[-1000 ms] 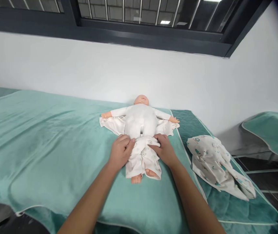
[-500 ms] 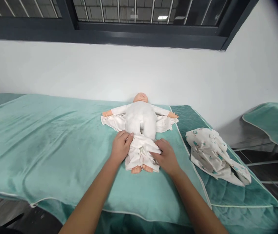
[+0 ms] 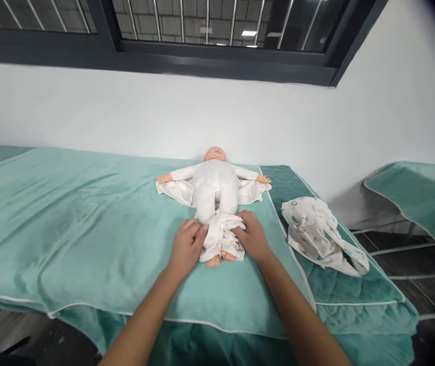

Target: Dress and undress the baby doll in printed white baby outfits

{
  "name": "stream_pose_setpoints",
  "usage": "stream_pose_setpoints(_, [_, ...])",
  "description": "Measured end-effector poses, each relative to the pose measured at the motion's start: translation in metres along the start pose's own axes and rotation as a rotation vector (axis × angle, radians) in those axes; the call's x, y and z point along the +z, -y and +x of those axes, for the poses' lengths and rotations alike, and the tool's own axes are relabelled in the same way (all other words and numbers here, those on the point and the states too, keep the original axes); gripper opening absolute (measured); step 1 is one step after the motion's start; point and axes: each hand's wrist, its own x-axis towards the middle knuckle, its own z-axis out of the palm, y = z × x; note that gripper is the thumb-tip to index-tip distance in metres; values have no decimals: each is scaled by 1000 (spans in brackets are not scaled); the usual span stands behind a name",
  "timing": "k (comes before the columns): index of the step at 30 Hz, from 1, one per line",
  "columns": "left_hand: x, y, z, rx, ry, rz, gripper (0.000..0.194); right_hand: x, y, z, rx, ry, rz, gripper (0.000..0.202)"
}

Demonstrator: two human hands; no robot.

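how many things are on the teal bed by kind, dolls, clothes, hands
Baby doll: 1
Garments: 2, the patterned trousers bunched on the doll's legs, and the crumpled printed garment lying apart to the right
Hands: 2, the left hand and right hand, both gripping the trousers
Total: 5

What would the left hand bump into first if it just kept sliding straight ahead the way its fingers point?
Probably the baby doll: the left hand points up the bed, its fingers on the bunched patterned trousers at the doll's legs. Next in line looks like its white-clad thigh, though depth is hard to judge.
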Motion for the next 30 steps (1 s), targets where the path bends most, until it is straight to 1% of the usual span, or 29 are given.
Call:
stream_pose_setpoints(2, [-6, 0, -13, 7, 86, -59, 25, 0, 0, 0, 22, -8, 13, 10])
stream_pose_setpoints(3, [-8, 1, -19, 19, 134, -77, 39, 0, -1, 0, 33, -9, 20, 10])
stream_pose_setpoints(5, [-10, 1, -29, 37, 199, -59, 85, 0, 0, 1, 51, -2, 35, 10])
stream_pose_setpoints(6, [-9, 1, -33, 38, 209, -28, 98, -1, 0, 1, 56, 1, 38, 10])
stream_pose_setpoints(7, [-8, 0, -35, 37, 210, 9, 102, -1, 1, 1, 61, 1, 36, 12])
stream_pose_setpoints(9, [-6, -3, -37, 40, 193, 74, 94, -1, 6, -1, 74, 1, 22, 16])
stream_pose_setpoints(11, [-6, -6, -35, 56, 170, 115, 85, -3, 13, -7, 74, 30, 14, 20])
stream_pose_setpoints(14, [-11, -5, -27, 87, 168, 158, 77, -9, 27, -18, 31, 134, 15, 24])
stream_pose_setpoints(16, [-16, -2, -20, 104, 180, 180, 74, -15, 36, -25, -1, 203, 17, 23])
stream_pose_setpoints(17, [-18, 0, -16, 107, 182, 187, 73, -18, 40, -27, -15, 235, 18, 25])
stream_pose_setpoints(20, [-22, 4, -3, 94, 179, 192, 71, -24, 48, -27, -68, 306, -18, 56])
stream_pose_setpoints(21, [-23, 4, 2, 89, 185, 188, 71, -25, 50, -25, -84, 310, -52, 61])
stream_pose_setpoints(22, [-23, 4, 6, 85, 194, 183, 71, -25, 51, -23, -95, 305, -92, 60])
stream_pose_setpoints(26, [-25, 0, 16, 78, 220, 171, 67, -21, 51, -14, -93, 270, -179, 43])
stream_pose_setpoints(30, [-26, -4, 14, 59, 255, 143, 68, -21, 49, -11, -96, 279, -195, 37])
